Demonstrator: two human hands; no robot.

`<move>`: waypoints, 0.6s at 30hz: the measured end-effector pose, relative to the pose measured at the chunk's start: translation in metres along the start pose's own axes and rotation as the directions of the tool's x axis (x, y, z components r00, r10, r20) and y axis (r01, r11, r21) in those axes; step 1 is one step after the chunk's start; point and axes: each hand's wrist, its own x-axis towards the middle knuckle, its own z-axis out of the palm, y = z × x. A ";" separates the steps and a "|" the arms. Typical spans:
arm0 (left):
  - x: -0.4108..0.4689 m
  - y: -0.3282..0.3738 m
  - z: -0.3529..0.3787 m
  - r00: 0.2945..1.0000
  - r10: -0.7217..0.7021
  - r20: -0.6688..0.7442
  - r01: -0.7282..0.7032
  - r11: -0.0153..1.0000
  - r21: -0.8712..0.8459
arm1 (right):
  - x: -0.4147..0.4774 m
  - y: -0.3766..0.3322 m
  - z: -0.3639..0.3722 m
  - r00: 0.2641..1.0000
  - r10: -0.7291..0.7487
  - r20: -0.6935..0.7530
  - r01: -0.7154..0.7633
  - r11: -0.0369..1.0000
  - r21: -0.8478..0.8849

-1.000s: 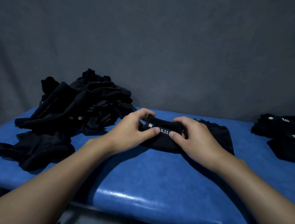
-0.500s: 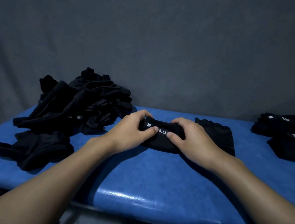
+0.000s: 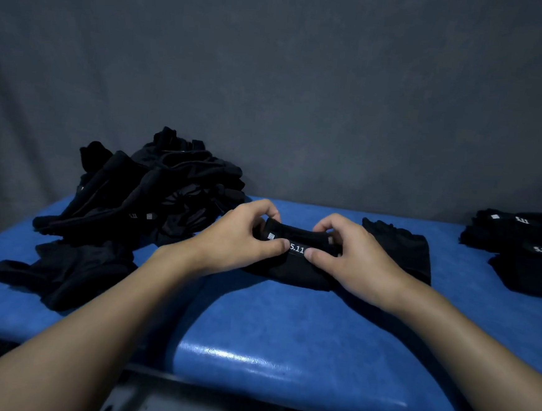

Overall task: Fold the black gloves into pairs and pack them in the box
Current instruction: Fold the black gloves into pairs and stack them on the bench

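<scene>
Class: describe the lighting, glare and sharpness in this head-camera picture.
Head view: dim overall; the black pile loses detail; a glare streak lies on the table front edge; both hands cast shadows toward the camera; the loose glove at left looks slightly blurred; the edges bend from the wide lens.

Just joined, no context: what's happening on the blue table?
A person is folding a black glove pair at the middle of the blue table, left hand and right hand pinching its "5.11" cuff. An unsorted glove pile sits at the left, folded pairs at the right edge. No box is in view.
</scene>
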 end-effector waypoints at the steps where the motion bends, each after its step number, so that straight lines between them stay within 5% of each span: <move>1: -0.001 0.002 -0.001 1.000 0.024 -0.006 -0.024 1.000 -0.011 | -0.001 -0.001 -0.001 1.000 -0.006 -0.007 0.007 0.999 0.041; 10: -0.005 0.044 0.013 0.980 0.173 -0.099 -0.185 0.974 -0.129 | -0.024 -0.006 -0.034 0.986 -0.061 -0.156 0.100 0.962 0.254; 18: 0.004 0.098 0.077 0.974 0.227 0.025 -0.213 0.940 -0.266 | -0.080 0.020 -0.101 0.966 0.043 -0.256 0.033 0.957 0.288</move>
